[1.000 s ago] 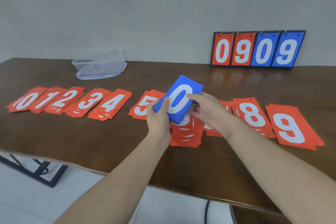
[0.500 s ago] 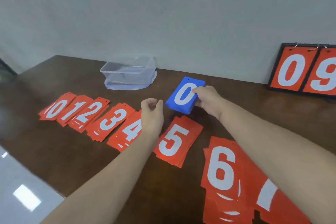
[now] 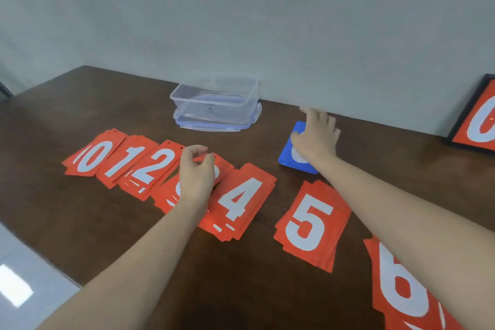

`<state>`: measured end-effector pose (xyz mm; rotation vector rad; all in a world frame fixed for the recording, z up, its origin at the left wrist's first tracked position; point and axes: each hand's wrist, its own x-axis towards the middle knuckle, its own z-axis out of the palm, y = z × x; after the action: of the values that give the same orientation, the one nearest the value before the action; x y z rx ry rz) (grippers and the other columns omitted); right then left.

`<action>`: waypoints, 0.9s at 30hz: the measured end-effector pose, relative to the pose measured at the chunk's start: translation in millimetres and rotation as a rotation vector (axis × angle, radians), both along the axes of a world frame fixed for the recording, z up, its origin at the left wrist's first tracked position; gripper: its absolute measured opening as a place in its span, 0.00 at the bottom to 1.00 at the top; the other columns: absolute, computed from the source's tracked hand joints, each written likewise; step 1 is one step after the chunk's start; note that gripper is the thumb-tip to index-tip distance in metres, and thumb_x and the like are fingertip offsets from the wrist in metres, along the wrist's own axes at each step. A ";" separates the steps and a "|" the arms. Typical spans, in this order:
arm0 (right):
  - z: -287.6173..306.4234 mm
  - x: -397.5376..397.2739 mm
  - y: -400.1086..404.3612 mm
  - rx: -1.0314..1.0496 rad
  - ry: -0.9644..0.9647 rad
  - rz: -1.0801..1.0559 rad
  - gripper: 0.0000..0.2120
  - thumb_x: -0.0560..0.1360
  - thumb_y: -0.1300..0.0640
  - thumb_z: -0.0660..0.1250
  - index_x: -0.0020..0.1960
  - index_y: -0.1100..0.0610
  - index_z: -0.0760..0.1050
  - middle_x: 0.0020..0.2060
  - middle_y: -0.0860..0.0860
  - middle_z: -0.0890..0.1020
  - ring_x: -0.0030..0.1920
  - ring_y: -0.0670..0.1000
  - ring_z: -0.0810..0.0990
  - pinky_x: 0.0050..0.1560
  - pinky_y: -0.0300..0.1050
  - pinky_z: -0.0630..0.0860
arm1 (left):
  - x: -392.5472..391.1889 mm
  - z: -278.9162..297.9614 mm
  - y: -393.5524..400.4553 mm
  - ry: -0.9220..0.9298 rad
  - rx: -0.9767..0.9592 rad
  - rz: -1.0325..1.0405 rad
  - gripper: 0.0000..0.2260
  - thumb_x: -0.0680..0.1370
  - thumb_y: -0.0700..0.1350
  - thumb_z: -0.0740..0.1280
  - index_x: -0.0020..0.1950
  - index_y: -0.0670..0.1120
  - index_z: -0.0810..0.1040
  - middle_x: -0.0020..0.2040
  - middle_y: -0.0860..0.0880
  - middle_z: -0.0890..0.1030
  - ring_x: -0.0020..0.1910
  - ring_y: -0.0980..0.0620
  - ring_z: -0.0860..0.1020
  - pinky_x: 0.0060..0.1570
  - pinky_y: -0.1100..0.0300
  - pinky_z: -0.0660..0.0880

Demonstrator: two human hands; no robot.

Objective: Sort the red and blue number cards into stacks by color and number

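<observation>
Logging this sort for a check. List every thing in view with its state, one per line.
blue cards: stacked flat on table, right hand on top
right hand: fingers spread, resting on blue cards
left hand: loosely curled, holding nothing, over the red 3 stack
red stacks 0 to 6: in a row, fanned, face up
clear container: open, on its lid
scoreboard: upright, mostly out of frame
</observation>
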<state>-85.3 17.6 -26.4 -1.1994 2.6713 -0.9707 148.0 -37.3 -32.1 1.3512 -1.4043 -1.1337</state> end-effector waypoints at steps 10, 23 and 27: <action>-0.6 191.4 -134.1 -0.013 -0.164 0.684 0.11 0.77 0.56 0.63 0.59 0.48 0.77 0.49 0.44 0.80 0.49 0.45 0.76 0.56 0.49 0.76 | 143.8 -4.7 -104.6 0.042 0.010 0.279 0.06 0.80 0.41 0.62 0.55 0.50 0.73 0.48 0.56 0.74 0.49 0.53 0.74 0.44 0.63 0.70; -15.0 329.9 -279.1 0.248 0.149 0.846 0.27 0.75 0.38 0.67 0.71 0.44 0.70 0.73 0.52 0.70 0.73 0.57 0.64 0.71 0.52 0.63 | 305.4 -19.0 -140.3 -0.067 0.121 0.794 0.13 0.72 0.48 0.66 0.56 0.54 0.73 0.63 0.50 0.73 0.64 0.45 0.72 0.69 0.40 0.66; -17.9 341.9 -304.5 0.485 0.242 0.825 0.35 0.74 0.28 0.60 0.77 0.41 0.61 0.79 0.57 0.60 0.78 0.61 0.56 0.77 0.58 0.51 | 319.0 -31.6 -135.6 0.121 0.143 0.748 0.17 0.74 0.51 0.68 0.61 0.55 0.69 0.62 0.55 0.64 0.62 0.52 0.71 0.67 0.46 0.69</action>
<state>256.7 -287.0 -44.3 -2.0657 1.9794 -0.0550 467.0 -172.9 -63.7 1.6748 -0.6291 -0.7913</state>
